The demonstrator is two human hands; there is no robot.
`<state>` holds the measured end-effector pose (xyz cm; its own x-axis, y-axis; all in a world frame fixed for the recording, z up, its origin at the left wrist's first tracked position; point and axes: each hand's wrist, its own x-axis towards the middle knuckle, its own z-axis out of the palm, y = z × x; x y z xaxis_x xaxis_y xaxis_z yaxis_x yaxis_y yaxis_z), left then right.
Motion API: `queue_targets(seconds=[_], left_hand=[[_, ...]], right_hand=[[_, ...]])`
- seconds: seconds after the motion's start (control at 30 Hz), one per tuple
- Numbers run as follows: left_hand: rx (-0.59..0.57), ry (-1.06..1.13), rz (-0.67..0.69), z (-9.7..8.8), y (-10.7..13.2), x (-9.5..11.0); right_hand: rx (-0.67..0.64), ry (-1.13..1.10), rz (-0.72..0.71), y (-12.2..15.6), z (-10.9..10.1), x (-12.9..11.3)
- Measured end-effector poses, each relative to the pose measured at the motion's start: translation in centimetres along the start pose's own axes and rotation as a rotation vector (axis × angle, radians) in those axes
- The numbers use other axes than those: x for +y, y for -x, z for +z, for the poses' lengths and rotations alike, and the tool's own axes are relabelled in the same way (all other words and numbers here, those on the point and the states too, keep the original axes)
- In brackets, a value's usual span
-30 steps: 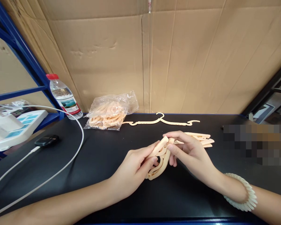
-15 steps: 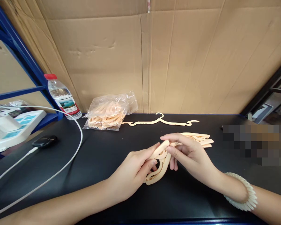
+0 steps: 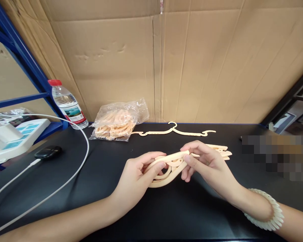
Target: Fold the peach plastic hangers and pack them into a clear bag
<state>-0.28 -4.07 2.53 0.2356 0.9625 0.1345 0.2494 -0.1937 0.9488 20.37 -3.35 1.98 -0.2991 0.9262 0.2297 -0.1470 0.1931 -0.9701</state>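
Between my hands is a cream plastic folding hanger (image 3: 164,181), its arms folded in, held just above the black table. My left hand (image 3: 138,178) is closed around its left end, thumb on top. With thumb and fingers, my right hand (image 3: 202,161) grips the other end; part of the hanger there is hidden by the fingers. Behind my right hand lies a small pile of folded cream hangers (image 3: 224,153). Farther back, an unfolded cream hanger (image 3: 161,131) lies flat with its hook pointing away from me.
A clear plastic bag of hangers (image 3: 113,124) lies at the back left, beside a red-capped water bottle (image 3: 72,109). A white cable (image 3: 87,144) curves across the left side near a black device (image 3: 47,152) and a white power strip (image 3: 32,132). Cardboard (image 3: 111,60) stands behind the table.
My left hand has shifted left and up slightly, and the folded hanger has turned flatter, with its upper arm now more level. My right hand has moved slightly right, still gripping it.
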Motion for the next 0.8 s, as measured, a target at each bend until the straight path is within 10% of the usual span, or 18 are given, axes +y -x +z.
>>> queue_targets(seconds=[0.6,0.8], left_hand=[[-0.24,0.171,-0.178,0.1,-0.6,-0.5],[-0.14,0.173,-0.162,-0.4,-1.1,-0.6]], right_hand=[[0.038,-0.026,0.04,-0.3,-0.3,0.0],[0.177,0.087,0.075,-2.4,-5.2,-2.1]])
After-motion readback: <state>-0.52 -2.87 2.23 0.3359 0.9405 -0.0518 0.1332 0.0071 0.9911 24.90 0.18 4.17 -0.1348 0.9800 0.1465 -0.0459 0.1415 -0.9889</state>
